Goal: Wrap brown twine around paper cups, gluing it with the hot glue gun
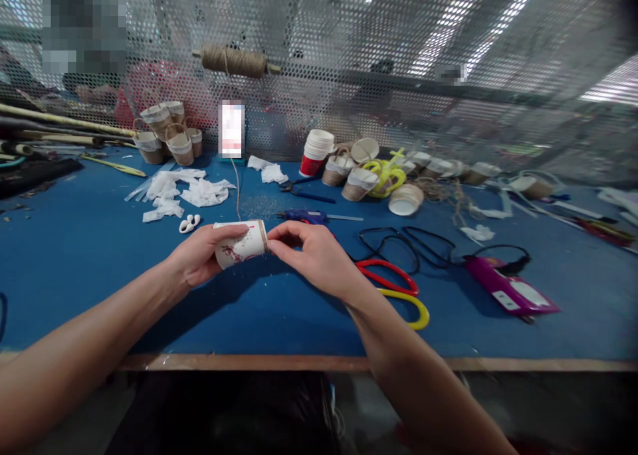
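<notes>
My left hand [199, 256] is wrapped around a white paper cup [242, 244] with a red print, held on its side above the blue table [100, 269]. A band of brown twine circles the cup's end nearest my right hand. My right hand [312, 252] pinches at that twine-wrapped end with thumb and fingertips. A strand of twine [237, 189] runs from the cup up toward a twine spool [234, 61] mounted on the perforated metal screen.
Red and yellow scissors [399, 289] lie right of my right wrist, with a purple glue gun [508, 289] and its black cord beyond. A blue tool [309, 216], white paper scraps [189, 192], a stack of cups [316, 151] and several twine-wrapped cups [169, 136] sit farther back.
</notes>
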The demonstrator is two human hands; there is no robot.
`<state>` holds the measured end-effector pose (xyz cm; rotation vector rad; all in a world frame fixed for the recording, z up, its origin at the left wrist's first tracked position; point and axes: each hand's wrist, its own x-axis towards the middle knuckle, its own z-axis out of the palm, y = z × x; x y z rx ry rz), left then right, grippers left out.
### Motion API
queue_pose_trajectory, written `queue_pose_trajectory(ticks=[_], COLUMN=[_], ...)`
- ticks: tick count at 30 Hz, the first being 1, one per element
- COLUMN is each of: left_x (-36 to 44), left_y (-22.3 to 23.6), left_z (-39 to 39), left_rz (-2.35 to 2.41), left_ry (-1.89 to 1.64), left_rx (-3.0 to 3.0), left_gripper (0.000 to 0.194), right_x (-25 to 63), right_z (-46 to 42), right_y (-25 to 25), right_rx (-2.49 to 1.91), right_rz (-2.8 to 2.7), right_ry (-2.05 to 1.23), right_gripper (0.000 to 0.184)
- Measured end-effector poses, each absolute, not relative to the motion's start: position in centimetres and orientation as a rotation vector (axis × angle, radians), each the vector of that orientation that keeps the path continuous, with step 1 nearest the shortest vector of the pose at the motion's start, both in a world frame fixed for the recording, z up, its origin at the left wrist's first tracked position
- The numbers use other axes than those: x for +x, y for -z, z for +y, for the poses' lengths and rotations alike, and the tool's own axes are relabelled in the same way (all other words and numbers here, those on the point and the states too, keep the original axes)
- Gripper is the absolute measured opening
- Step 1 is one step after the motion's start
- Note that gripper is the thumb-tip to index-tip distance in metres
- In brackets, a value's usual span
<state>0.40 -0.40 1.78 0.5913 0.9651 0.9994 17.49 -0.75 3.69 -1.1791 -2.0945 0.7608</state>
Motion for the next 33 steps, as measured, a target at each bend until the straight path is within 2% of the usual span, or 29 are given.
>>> queue_pose_trajectory(ticks=[19, 25, 28, 33], left_x=[0.5, 0.7, 0.7, -0.3], left_y=[-1.6, -1.3, -1.2, -2.0], left_z=[-0.6, -1.1, -1.3, -1.0], left_rz=[1.007, 0.878, 0.861, 0.796], left_ry=[-1.016, -1.205, -1.255, -1.078], left_rx=[0.66, 0.918, 1.043, 0.936], left_gripper=[0.01, 0.018, 0.021, 0.017], right_x=[17.4, 17.8, 18.0, 18.2], right_z=[-0.9, -0.8, -0.9, -0.9], right_y=[-3.2, -4.1, -4.3, -4.1], right_rx=[-1.15, -1.111, -1.091, -0.996], right_rz=[-2.15, -2.134, -2.141, -2.225], right_ry=[-0.683, -0.796, -0.729, -0.644], right_gripper=[0.004, 0.005, 0.006, 0.005])
